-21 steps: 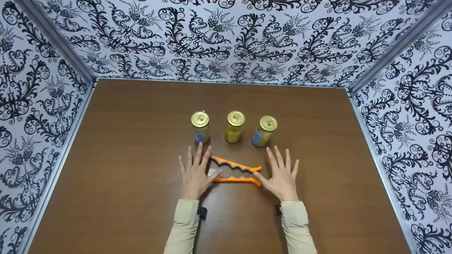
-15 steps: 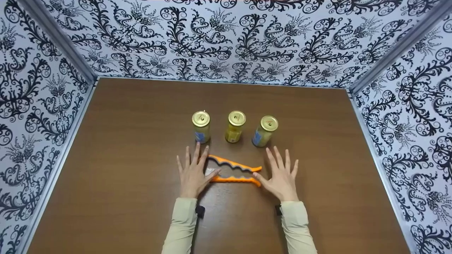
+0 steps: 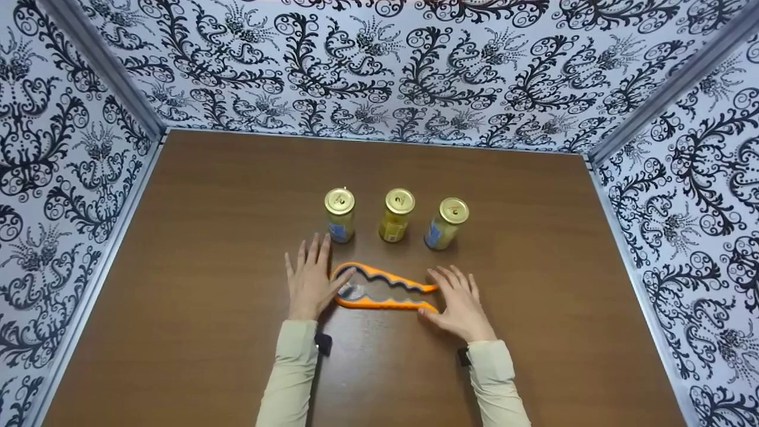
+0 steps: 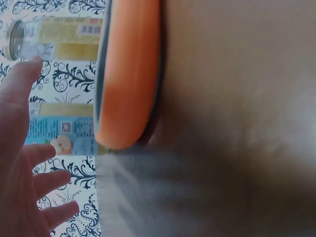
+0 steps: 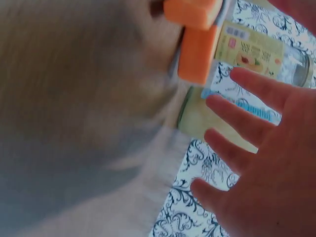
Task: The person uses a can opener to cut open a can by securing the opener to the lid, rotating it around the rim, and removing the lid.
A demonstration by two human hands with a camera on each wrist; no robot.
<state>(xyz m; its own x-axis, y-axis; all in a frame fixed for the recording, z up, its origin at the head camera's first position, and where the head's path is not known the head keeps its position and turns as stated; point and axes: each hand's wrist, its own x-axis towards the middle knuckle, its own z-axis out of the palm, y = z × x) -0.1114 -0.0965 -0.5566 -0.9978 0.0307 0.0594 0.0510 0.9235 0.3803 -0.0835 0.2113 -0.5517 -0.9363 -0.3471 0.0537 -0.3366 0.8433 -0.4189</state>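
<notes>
An orange jar opener (image 3: 379,304) with grey toothed inner edges lies flat on the table, its two arms spread toward the right. My left hand (image 3: 311,281) is spread beside its rounded end, the thumb overlapping that end in the head view. At the arm tips, my right hand (image 3: 459,305) hovers with slightly bent fingers and thumb on either side. The right wrist view shows these fingers apart from the orange tips (image 5: 197,54). Three upright glass jars with gold lids stand behind: left jar (image 3: 340,213), middle jar (image 3: 396,214) and right jar (image 3: 446,224).
The brown table (image 3: 207,237) is bordered by walls with black scrollwork (image 3: 367,65) at the back and both sides. Dark cameras sit on the inner wrists, such as the left wrist camera (image 3: 323,344).
My left hand has shifted left, uncovering the jar opener's rounded end. My right hand has lowered slightly toward the arm tips, its fingers bending and turning inward. The jars stay in place.
</notes>
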